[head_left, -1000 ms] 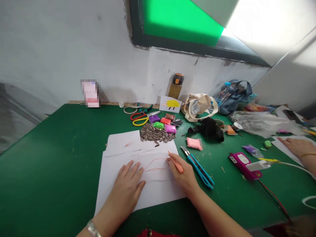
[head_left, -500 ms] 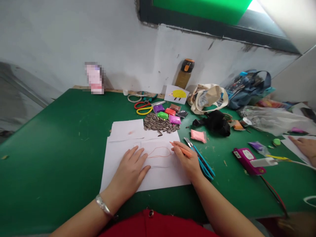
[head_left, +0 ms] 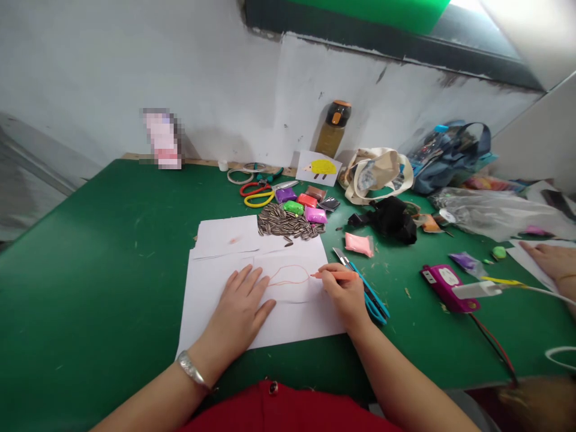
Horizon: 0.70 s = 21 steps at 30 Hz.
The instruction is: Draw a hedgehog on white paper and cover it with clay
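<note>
White paper sheets [head_left: 216,288] lie overlapped on the green table in front of me. On the small sheet in the middle is a thin orange outline [head_left: 290,267], rounded above and tapering to the left. My left hand [head_left: 245,303] rests flat on the paper with its fingers spread, just left of the drawing. An orange marker [head_left: 339,275] is gripped in my right hand [head_left: 346,297], its tip by the right end of the outline. Behind the paper sits a heap of striped sunflower seeds [head_left: 288,223], partly over the sheets' far edge.
Blue-handled utility knives [head_left: 373,300] lie beside my right hand. Scissors [head_left: 258,195], several coloured clay packets [head_left: 293,207] and a hedgehog picture [head_left: 321,168] stand farther back. A magenta power adapter [head_left: 450,288] and another person's hand [head_left: 549,261] are at right.
The marker has tilted flatter, its tip staying near the outline's right end. My right hand has shifted slightly, while my left hand stays flat on the paper. The whole view has shifted a little.
</note>
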{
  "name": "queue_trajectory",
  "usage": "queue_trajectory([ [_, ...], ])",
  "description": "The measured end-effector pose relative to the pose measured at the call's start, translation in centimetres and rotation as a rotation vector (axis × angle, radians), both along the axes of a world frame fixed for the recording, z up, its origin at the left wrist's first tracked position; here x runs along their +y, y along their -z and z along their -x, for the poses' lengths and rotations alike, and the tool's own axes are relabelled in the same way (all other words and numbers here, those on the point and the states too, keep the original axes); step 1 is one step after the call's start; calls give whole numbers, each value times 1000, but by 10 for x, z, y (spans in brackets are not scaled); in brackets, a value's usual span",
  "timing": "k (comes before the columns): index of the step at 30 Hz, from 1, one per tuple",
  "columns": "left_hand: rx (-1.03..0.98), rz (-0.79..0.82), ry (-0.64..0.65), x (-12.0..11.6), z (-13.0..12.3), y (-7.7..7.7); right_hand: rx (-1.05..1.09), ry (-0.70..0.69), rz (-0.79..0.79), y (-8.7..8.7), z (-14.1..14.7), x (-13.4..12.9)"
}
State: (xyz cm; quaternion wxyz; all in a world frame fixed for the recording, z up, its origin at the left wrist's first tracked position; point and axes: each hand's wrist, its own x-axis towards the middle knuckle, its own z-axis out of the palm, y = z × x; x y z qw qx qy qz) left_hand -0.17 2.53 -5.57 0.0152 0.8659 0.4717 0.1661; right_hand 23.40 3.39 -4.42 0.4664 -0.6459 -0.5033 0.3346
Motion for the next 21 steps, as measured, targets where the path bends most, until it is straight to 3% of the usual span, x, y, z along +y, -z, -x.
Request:
queue_trajectory([
  [21,-25,15,-8,0,-1,1,-27,-6,13,2,0,2],
])
